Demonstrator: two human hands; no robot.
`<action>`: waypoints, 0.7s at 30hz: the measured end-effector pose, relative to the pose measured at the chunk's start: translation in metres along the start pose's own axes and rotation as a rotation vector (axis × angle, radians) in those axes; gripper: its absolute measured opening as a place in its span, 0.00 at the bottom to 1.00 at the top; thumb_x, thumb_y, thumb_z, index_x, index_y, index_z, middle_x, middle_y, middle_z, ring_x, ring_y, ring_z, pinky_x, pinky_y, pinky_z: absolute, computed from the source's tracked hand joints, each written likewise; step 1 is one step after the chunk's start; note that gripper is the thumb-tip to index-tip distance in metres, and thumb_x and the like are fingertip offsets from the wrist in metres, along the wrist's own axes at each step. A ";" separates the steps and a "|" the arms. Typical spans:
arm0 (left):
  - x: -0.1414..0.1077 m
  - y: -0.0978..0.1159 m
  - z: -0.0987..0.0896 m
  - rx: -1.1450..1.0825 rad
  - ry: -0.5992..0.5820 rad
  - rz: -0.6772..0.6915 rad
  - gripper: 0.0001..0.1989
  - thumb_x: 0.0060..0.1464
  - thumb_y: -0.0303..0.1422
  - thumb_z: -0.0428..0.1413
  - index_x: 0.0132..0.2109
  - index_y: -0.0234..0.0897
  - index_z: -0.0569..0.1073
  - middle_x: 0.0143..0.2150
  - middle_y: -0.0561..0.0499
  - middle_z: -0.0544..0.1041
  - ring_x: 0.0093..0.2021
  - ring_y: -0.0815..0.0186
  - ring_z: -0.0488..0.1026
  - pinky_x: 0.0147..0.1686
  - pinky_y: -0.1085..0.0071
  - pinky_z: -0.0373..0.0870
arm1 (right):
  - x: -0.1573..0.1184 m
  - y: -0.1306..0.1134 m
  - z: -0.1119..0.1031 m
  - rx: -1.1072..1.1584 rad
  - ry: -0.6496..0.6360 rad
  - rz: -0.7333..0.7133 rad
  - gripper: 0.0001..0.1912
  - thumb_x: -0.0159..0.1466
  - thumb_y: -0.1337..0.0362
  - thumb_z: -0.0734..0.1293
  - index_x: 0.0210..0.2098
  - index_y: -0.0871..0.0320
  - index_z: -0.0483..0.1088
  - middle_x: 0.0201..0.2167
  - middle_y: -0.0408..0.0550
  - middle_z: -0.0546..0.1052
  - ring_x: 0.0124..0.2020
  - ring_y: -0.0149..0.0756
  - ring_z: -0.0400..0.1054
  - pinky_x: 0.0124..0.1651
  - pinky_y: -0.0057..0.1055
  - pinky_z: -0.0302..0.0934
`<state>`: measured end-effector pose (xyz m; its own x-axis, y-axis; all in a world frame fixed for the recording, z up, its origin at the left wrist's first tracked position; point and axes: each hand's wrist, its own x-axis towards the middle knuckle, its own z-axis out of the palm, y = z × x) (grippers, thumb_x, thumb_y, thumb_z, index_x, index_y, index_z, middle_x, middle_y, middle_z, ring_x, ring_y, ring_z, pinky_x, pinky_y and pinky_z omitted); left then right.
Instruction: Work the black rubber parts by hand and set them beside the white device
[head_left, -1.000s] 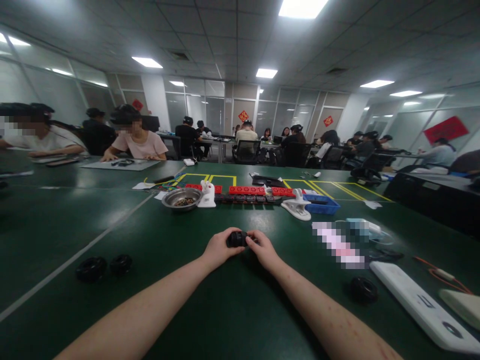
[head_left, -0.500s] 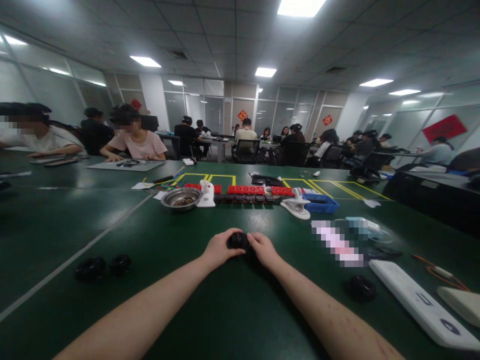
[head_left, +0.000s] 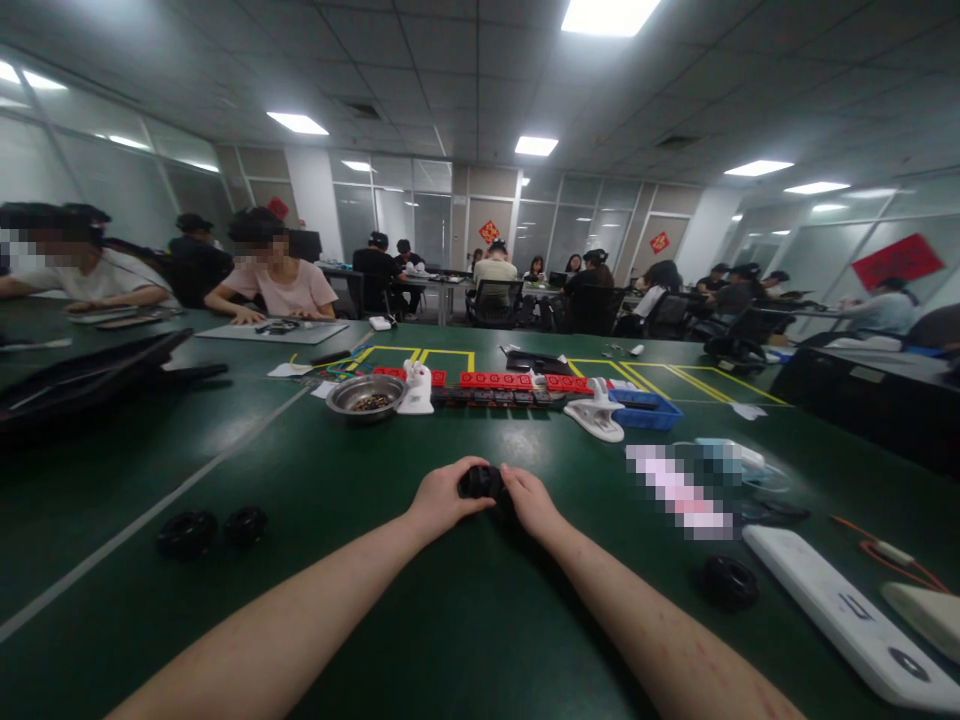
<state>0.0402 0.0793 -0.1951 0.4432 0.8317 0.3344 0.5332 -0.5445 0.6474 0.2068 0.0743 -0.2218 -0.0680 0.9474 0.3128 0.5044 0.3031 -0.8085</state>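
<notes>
Both hands meet over the green table, around a small black ribbed part. My left hand wraps its thumb and fingers round the part's left side. My right hand is closed on the right end of the same part, its fingertips touching it. Beneath the right fingers something dark shows, too dim to make out. Two black ring-shaped parts, a larger one and a smaller one, lie left of my left arm. Another black ring-shaped part lies right of my right arm.
A metal bowl of small pieces, red and black strips, white clamps and a blue tray stand ahead. A white device lies right. A large black object is at left. People sit beyond.
A large black object has come into view at the left edge. The view has shifted slightly, so the scene sits a little further right. Both hands keep nearly the same grip.
</notes>
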 end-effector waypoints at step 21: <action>0.002 -0.006 0.000 -0.058 0.050 -0.054 0.22 0.39 0.39 0.58 0.45 0.43 0.66 0.42 0.53 0.72 0.42 0.63 0.68 0.43 0.69 0.63 | -0.001 -0.004 -0.002 -0.028 0.078 -0.084 0.24 0.62 0.52 0.50 0.27 0.62 0.68 0.28 0.49 0.70 0.32 0.35 0.62 0.37 0.30 0.54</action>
<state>0.0383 0.0838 -0.1982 0.3775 0.8649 0.3307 0.5118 -0.4925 0.7039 0.2064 0.0725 -0.2184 -0.0440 0.9076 0.4175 0.5234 0.3769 -0.7642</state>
